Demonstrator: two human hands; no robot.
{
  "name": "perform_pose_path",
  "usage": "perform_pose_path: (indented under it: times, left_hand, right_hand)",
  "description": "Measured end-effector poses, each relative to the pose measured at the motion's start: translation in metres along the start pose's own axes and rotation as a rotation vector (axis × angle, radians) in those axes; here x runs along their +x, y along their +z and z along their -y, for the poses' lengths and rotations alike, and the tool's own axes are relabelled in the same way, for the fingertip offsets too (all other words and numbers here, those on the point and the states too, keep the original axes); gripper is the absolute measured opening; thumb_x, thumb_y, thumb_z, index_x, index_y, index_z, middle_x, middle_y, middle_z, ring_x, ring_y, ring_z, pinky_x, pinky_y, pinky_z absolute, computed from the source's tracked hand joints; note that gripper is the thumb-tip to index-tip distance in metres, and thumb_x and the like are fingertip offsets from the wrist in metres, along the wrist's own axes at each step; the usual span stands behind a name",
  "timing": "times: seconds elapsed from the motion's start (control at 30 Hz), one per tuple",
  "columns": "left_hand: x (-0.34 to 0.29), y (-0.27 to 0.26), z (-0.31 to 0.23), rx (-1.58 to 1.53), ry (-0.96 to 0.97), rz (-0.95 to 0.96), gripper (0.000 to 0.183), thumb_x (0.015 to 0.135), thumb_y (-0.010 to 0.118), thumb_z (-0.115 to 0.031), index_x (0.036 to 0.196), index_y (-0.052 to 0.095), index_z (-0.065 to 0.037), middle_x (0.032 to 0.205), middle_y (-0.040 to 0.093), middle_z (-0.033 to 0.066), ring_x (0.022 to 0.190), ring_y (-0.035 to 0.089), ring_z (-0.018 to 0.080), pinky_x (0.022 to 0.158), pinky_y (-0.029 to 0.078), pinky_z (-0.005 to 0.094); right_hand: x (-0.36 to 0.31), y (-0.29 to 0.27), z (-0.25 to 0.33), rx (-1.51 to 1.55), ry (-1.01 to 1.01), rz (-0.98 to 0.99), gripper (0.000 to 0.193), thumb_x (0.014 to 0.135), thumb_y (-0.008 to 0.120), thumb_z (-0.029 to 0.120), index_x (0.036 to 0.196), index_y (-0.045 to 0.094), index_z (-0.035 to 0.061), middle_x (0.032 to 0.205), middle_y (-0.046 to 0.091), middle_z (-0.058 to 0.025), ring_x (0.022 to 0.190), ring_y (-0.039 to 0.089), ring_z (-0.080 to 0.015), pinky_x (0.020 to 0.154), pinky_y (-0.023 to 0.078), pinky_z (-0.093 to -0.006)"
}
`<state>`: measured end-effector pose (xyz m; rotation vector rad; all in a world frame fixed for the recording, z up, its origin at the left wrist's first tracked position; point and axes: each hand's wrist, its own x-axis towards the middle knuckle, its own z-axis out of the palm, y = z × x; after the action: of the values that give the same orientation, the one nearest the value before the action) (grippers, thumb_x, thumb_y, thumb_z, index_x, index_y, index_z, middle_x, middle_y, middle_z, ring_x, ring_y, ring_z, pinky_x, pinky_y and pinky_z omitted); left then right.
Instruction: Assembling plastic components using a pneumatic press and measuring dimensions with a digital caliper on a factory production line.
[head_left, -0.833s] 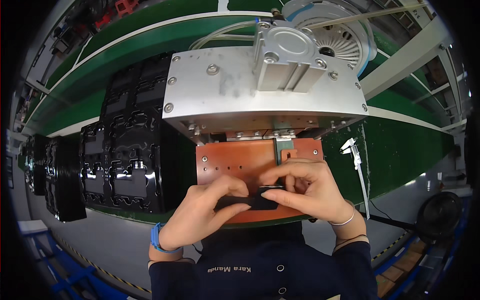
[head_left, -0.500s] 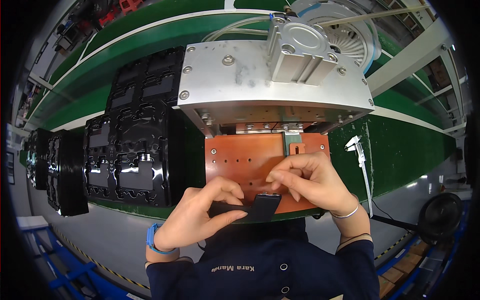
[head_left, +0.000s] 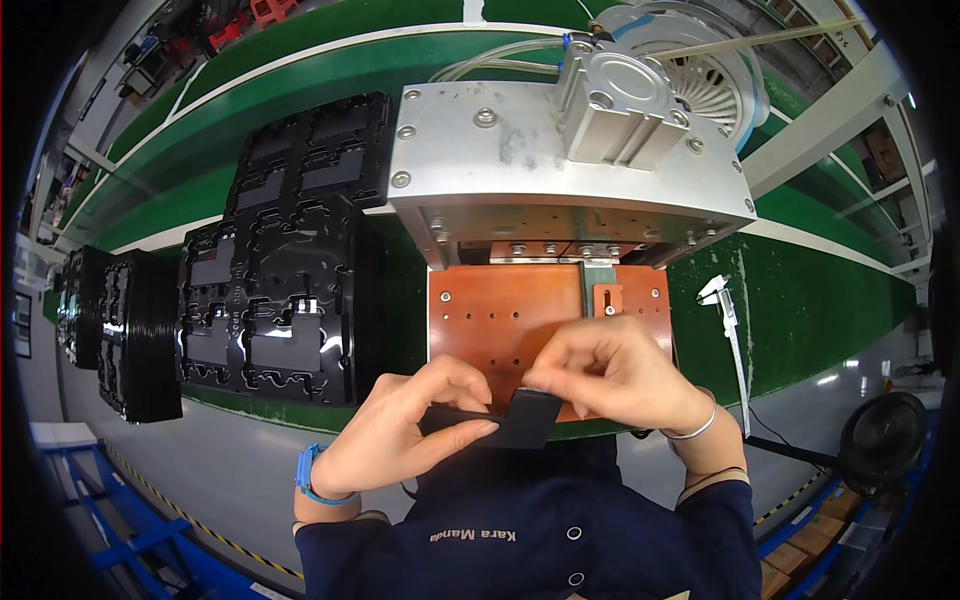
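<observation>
Edges should give purchase on this light-looking black piece (head_left: pixel 528 423), left hand (head_left: pixel 408 424) pinching it, right hand (head_left: pixel 622 382) nearly closed at one, grip unclear.

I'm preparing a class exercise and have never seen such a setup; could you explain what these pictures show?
You look down from a head-worn camera at two bare human hands. The left hand pinches a black piece; the right hand has its fingertips at the piece's upper edge, though whether they grip it is hard to tell. An orange plate lies at the front of a silver machine on a green table. Black trays stand to the left, and a caliper lies to the right.
</observation>
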<state>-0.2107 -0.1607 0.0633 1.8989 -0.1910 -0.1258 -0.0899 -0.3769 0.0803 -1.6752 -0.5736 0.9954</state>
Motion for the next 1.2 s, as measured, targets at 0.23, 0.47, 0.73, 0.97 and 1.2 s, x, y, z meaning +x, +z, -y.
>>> perform_pose_path:
  times: [0.23,0.47,0.73,0.97,1.2]
  left_hand:
    - [-0.008,-0.010,0.009,-0.084,-0.011,-0.031,0.036,0.077,0.079,-0.002,0.097,0.050,-0.005,0.079,0.070,0.0062,0.077,0.066,0.0105,0.074,0.048,0.0244]
    - [-0.014,-0.016,0.006,-0.051,-0.046,-0.081,0.036,0.076,0.079,-0.001,0.097,0.050,-0.005,0.079,0.070,0.0061,0.078,0.065,0.0102,0.075,0.047,0.0246]
    - [-0.023,-0.087,0.015,0.155,-0.174,-0.378,0.033,0.079,0.073,0.001,0.105,0.052,-0.004,0.076,0.068,0.0004,0.074,0.057,0.0042,0.072,0.044,0.0222]
    - [-0.009,-0.180,0.065,0.124,-0.286,-0.337,0.033,0.083,0.068,0.000,0.112,0.054,-0.003,0.078,0.065,-0.0027,0.076,0.054,0.0019,0.072,0.041,0.0180]
    - [0.012,-0.200,0.081,0.210,-0.249,-0.309,0.013,0.085,0.069,-0.004,0.096,0.066,0.001,0.090,0.068,0.0009,0.086,0.061,0.0056,0.082,0.046,0.0207]
  right_hand:
    - [-0.003,-0.001,-0.001,0.053,0.005,-0.108,0.014,0.091,0.066,0.013,0.090,0.068,-0.0006,0.062,0.063,0.0009,0.051,0.058,-0.0043,0.046,0.040,-0.0175]
    - [0.007,0.010,-0.004,0.113,-0.040,-0.022,0.016,0.093,0.065,0.014,0.092,0.066,-0.0019,0.073,0.066,-0.0033,0.054,0.060,-0.0069,0.049,0.044,-0.0193]
    - [-0.028,0.008,-0.031,0.102,-0.081,-0.270,0.009,0.089,0.067,0.005,0.087,0.068,-0.0035,0.073,0.068,-0.0046,0.052,0.058,-0.0050,0.046,0.043,-0.0187]
    - [-0.038,0.015,-0.015,0.079,-0.426,0.104,0.006,0.084,0.069,0.001,0.089,0.073,-0.0016,0.080,0.070,-0.0093,0.062,0.062,-0.0110,0.052,0.047,-0.0225]
    - [-0.003,0.067,0.020,0.836,-0.789,0.799,0.053,0.103,0.037,0.036,0.119,0.059,-0.0084,0.119,0.056,-0.0198,0.100,0.058,-0.0279,0.087,0.046,-0.0374]
